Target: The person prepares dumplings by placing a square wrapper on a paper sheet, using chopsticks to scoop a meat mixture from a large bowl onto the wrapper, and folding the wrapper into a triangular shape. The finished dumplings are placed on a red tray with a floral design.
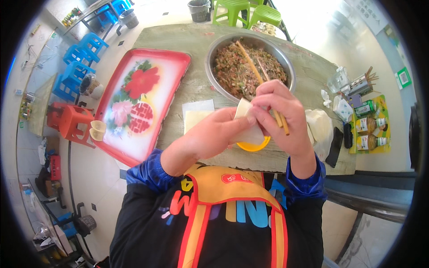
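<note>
My left hand (218,130) holds a pale dough wrapper (249,134), its upper end folded over. My right hand (281,110) grips a pair of wooden chopsticks (249,62) and pinches the wrapper's right side with thumb and fingertips. The chopsticks' far ends reach over a steel bowl (209,72) of minced filling (231,72). Any filling inside the wrapper is hidden. Partly under my left hand lies a stack of square wrappers (194,120). A yellow round dish (254,146) shows below the wrapper. Two folded dumplings (98,130) sit at the near-left edge of a red-rimmed floral tray (157,80).
A plastic bag (321,130) and a black phone (334,147) lie right of my right hand. Farther right are a chopstick holder (360,86), a tissue packet (342,109) and bottles (367,124). Blue stools (78,72), an orange stool (75,122) and green stools (233,10) stand around the table.
</note>
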### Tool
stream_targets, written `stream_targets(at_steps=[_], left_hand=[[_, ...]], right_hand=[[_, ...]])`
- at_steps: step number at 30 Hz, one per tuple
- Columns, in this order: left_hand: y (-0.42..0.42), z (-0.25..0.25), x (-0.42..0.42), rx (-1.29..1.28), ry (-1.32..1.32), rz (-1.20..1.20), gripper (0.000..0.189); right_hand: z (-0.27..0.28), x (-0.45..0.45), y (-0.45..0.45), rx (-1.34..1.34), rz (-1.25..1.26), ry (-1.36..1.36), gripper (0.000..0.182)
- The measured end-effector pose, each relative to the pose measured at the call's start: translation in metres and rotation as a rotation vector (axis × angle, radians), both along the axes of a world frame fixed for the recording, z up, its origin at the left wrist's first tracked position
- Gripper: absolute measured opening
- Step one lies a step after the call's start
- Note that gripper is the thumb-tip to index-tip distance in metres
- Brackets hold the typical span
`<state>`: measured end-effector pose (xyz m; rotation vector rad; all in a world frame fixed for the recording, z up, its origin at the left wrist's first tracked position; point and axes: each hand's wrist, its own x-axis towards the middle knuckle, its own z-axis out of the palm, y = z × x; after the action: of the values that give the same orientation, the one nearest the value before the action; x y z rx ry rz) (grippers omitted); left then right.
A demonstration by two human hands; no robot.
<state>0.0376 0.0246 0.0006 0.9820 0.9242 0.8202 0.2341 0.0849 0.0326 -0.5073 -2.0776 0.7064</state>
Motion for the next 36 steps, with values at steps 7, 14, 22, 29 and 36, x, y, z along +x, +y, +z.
stream_targets(at_steps=[7, 14, 22, 29, 36], left_hand=[[0.007, -0.007, -0.004, -0.060, -0.484, 0.124, 0.040], [0.009, -0.027, -0.015, -0.119, -0.477, 0.158, 0.040], [0.014, -0.033, -0.023, -0.103, -0.510, 0.196, 0.035], [0.017, -0.034, -0.021, -0.141, -0.500, 0.241, 0.035], [0.014, -0.031, -0.021, -0.092, -0.434, 0.267, 0.037]], right_hand=[[-0.008, 0.026, -0.003, -0.279, -0.097, 0.338, 0.020], [-0.060, 0.077, 0.046, -0.823, -0.070, 0.884, 0.031], [-0.081, 0.120, 0.056, -0.780, -0.418, 0.700, 0.026], [-0.052, 0.158, 0.032, -0.585, -0.502, 0.789, 0.025], [-0.016, 0.146, -0.028, -0.405, -0.237, 0.375, 0.016]])
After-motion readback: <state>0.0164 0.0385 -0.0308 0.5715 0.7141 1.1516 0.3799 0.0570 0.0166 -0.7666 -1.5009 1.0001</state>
